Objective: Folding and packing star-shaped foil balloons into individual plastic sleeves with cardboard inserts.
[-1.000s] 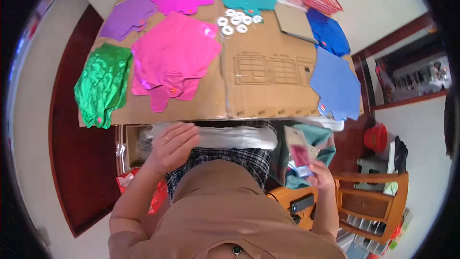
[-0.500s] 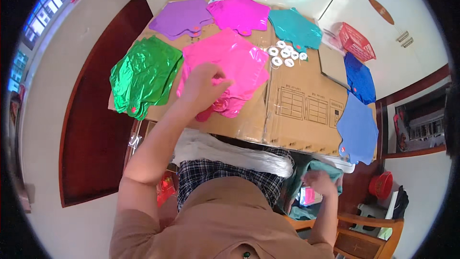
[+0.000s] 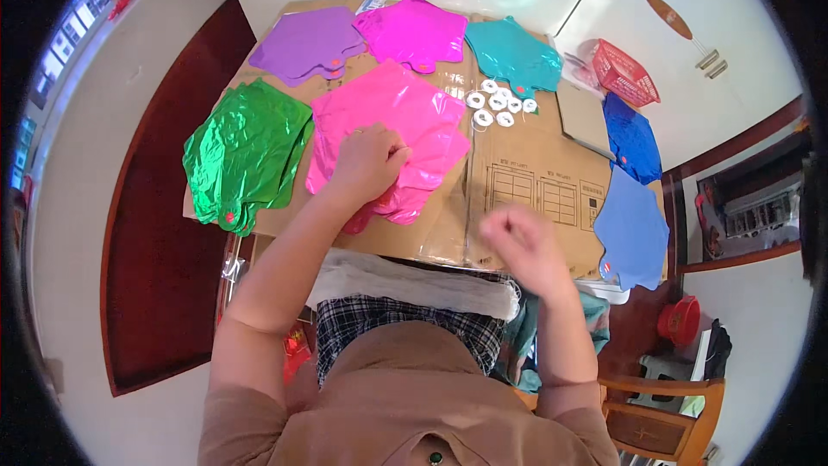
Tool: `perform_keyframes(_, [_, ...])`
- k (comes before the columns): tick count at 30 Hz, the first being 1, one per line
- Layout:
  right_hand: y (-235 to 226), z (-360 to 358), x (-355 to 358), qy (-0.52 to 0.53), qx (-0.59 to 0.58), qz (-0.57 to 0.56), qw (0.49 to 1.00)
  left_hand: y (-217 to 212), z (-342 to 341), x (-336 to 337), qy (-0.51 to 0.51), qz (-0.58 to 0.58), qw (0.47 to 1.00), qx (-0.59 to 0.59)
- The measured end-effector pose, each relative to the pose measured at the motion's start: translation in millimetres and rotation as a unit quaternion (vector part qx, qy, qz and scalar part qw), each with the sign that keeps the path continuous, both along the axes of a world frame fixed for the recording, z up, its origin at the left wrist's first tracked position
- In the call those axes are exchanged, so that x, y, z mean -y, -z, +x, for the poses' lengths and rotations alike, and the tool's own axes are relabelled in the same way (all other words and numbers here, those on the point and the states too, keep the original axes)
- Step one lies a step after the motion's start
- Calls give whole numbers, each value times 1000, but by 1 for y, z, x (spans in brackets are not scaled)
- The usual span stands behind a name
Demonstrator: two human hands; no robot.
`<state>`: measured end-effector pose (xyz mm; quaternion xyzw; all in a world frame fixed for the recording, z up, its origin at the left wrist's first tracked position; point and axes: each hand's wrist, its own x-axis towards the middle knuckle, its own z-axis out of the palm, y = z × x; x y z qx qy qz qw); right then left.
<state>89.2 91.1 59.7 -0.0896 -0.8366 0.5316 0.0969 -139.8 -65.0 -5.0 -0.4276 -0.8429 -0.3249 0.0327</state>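
Flat pink foil balloons (image 3: 392, 112), star-shaped and uninflated, lie stacked on the cardboard (image 3: 457, 216) in front of me. My left hand (image 3: 369, 164) is over the lower middle of this stack, its fingers curled in and thumb against them. What it pinches, if anything, is hidden. Over the near part of the cardboard, right of the pink stack, I hold my right hand (image 3: 524, 246) with bent fingers, slightly smeared by motion. Whether something small is between its fingertips does not show. A bundle of white strands (image 3: 414, 285) lies across my lap.
Around the pink stack lie green (image 3: 241, 151), purple (image 3: 310, 41), magenta (image 3: 414, 30), teal (image 3: 516, 53), dark blue (image 3: 634, 138) and light blue (image 3: 636, 229) balloons. Several white ribbon rolls (image 3: 498, 101) sit near the teal ones. A red basket (image 3: 625, 72) stands at the far right.
My right hand has risen from the bag beside my lap to above the cardboard. My left hand has settled lower on the pink stack, its fingers more closed. The view has shifted slightly.
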Motion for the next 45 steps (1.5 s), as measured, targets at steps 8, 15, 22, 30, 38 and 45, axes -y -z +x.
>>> perform_keyframes(8, [56, -93, -12, -14, -163, 372, 914, -6, -1, -8, 52, -14, 998, 14])
perform_keyframes(15, [54, -94, -17, -34, -132, 330, 934, -1, -9, -7, 52, -1, 998, 30])
perform_keyframes(22, [52, -98, -12, -43, -102, 350, 930, -20, -12, -5, 70, 63, 984, 148])
perform_keyframes(30, [38, -103, -13, -30, -50, 251, 966, -34, 14, 1, 158, -58, 986, -17])
perform_keyframes(38, [52, -102, -26, -3, -15, 95, 995, -42, -6, -2, 102, -33, 973, 203])
perform_keyframes(45, [47, -100, -20, 11, -71, 148, 986, -30, -10, -3, 38, 1, 962, 271])
